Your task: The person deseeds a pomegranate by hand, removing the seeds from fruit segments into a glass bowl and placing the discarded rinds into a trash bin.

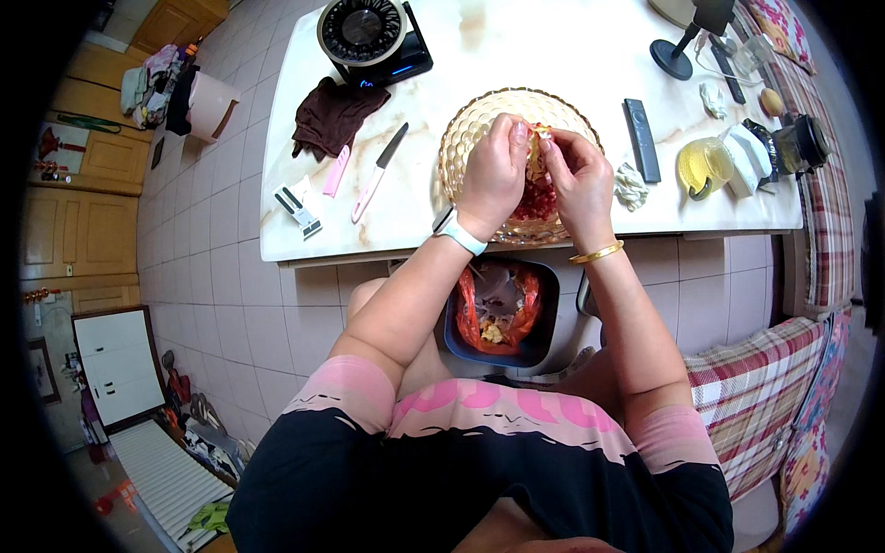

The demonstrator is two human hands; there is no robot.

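Note:
Both of my hands meet over a round amber glass plate with a scalloped rim, near the table's front edge. Between the fingertips of my left hand and my right hand is a small piece of pomegranate with yellowish rind and red seeds. Loose red pomegranate seeds lie heaped on the near part of the plate, partly hidden by my hands. Below the table edge stands a dark blue bin lined with a red plastic bag, holding pale peel scraps.
Left on the white marbled table lie a pink-handled knife, a pink sheath, a dark brown cloth and a small fan. To the right are a remote control, a crumpled tissue and a glass mug of yellow liquid.

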